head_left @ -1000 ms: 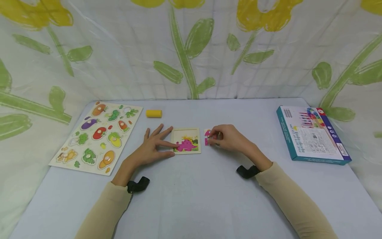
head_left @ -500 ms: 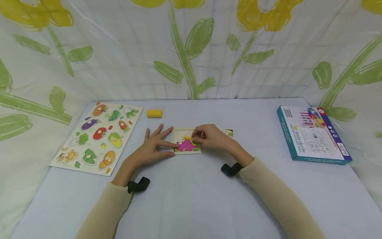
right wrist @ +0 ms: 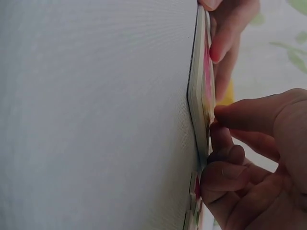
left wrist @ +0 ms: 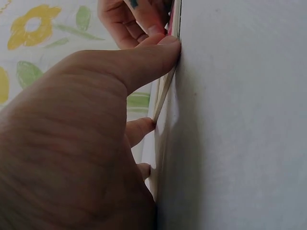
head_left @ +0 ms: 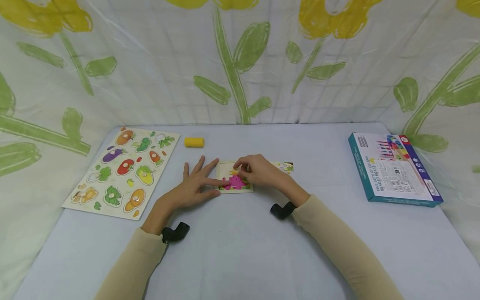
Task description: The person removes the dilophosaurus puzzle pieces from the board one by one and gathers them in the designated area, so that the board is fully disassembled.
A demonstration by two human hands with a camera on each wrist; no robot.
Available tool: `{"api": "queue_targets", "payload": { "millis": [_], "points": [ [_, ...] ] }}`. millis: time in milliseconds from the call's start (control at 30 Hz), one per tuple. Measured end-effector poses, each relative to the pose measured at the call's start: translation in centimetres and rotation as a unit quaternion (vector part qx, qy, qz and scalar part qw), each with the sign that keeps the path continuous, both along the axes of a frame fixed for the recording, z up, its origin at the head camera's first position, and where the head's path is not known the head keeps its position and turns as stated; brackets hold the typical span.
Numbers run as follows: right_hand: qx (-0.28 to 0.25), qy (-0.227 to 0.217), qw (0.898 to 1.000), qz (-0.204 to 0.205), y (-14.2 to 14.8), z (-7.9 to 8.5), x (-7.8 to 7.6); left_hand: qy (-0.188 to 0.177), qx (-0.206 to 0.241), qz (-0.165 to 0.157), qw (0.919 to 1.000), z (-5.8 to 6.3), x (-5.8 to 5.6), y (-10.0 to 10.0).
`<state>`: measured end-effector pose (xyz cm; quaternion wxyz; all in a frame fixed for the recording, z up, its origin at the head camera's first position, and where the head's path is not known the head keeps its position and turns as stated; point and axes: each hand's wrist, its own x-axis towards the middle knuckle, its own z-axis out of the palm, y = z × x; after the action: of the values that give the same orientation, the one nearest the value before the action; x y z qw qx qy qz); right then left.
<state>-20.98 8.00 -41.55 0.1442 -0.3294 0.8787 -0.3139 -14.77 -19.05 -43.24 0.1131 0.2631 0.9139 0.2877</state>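
Note:
A small square jigsaw puzzle point(head_left: 236, 181) with a pink dinosaur lies in its light wooden frame point(head_left: 226, 163) at the middle of the table. My left hand point(head_left: 193, 185) spreads its fingers over the frame's left side, index finger on the picture and thumb at the near left corner. Over the puzzle's upper right part, my right hand point(head_left: 258, 170) pinches a puzzle piece, mostly hidden by its fingers. In the right wrist view, thumb and index fingertips point(right wrist: 221, 115) meet right at the puzzle's surface. Loose puzzle pieces point(head_left: 288, 167) lie just right of the frame, partly behind that hand.
A vegetable peg board point(head_left: 123, 175) lies at the left. Behind the left hand is a yellow cylinder point(head_left: 193, 142). On the right sits a flat teal-edged box point(head_left: 393, 168). A flowered curtain point(head_left: 157, 62) hangs along the table's back edge.
My right hand has moved left from the loose pieces onto the puzzle, then slightly further left across it. Loose pieces formerly behind it now show. My left hand stays nearly still.

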Motion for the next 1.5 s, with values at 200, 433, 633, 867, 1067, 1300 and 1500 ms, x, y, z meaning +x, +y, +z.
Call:
{"api": "queue_targets", "payload": {
  "millis": [200, 433, 633, 867, 1067, 1300, 1500],
  "points": [
    [0.012, -0.009, 1.000, -0.003, -0.16, -0.02, -0.15, 0.003, -0.013, -0.004, 0.9999, 0.15, -0.02, 0.08],
    [0.014, -0.010, 1.000, 0.001, -0.24, 0.10, -0.28, 0.000, -0.024, -0.002, 0.9997, 0.14, -0.08, 0.03],
    [0.005, -0.011, 1.000, -0.001, -0.30, 0.27, -0.37, 0.005, -0.021, -0.005, 0.9997, 0.31, -0.15, 0.08],
    [0.001, -0.016, 1.000, -0.003, -0.44, 0.48, -0.38, 0.007, -0.024, -0.002, 0.9997, 0.44, -0.21, -0.02],
    [0.001, -0.012, 1.000, -0.004, -0.50, 0.38, -0.38, 0.005, -0.026, -0.002, 0.9996, 0.38, -0.22, -0.05],
    [0.002, -0.006, 1.000, -0.005, -0.48, 0.05, -0.32, 0.006, -0.025, -0.002, 0.9997, 0.17, -0.19, -0.01],
    [-0.009, -0.003, 1.000, -0.014, -0.47, -0.30, -0.18, -0.002, -0.024, 0.000, 0.9997, 0.05, -0.03, 0.11]
  ]
}}
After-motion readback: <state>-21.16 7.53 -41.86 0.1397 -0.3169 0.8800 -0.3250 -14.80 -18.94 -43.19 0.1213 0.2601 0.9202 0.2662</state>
